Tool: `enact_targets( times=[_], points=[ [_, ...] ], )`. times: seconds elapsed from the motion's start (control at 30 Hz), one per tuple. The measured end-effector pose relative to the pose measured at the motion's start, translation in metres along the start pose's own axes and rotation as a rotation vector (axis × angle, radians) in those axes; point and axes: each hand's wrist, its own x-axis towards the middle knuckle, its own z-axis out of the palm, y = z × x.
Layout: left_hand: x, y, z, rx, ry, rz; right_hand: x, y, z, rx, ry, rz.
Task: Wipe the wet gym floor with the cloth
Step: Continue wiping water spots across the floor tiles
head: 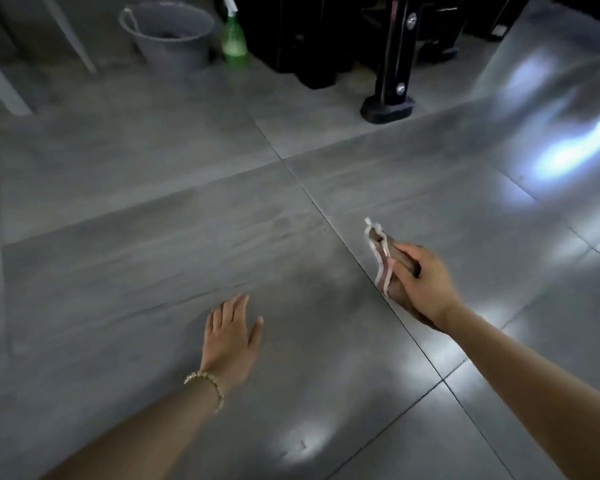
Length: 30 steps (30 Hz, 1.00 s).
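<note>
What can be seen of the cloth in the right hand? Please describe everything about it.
The cloth is small and brown, with a pale pinkish-white edging. It looks like soft fabric, bunched into a narrow bundle. The right hand grips it from above, fingers curled round it; its far end sticks out past them. It is low over the grey tiled floor, by a grout line; whether it touches the tiles cannot be told.
</note>
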Motion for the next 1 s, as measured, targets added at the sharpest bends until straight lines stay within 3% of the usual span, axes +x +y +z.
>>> enact_targets(
  times=[0.2,0.43,0.67,0.8,1.0],
  points=[
    [-0.032,-0.022,-0.022,-0.022,0.140,-0.236,0.055,0.004,0.065,0.084,-0.078,-0.173],
    [-0.122,-0.020,-0.078,0.040,0.372,-0.578,0.085,-0.099,0.116,0.136,-0.355,-0.463],
    [-0.174,-0.040,-0.056,-0.034,0.454,-0.701,0.056,-0.068,0.116,0.050,-0.359,-0.649],
    [-0.234,-0.047,-0.013,-0.110,0.410,-0.721,0.017,-0.070,0.119,0.007,-0.393,-0.701],
    [-0.320,-0.062,0.025,-0.153,0.379,-0.798,-0.113,-0.106,0.145,-0.030,-0.569,-1.093]
  ],
)
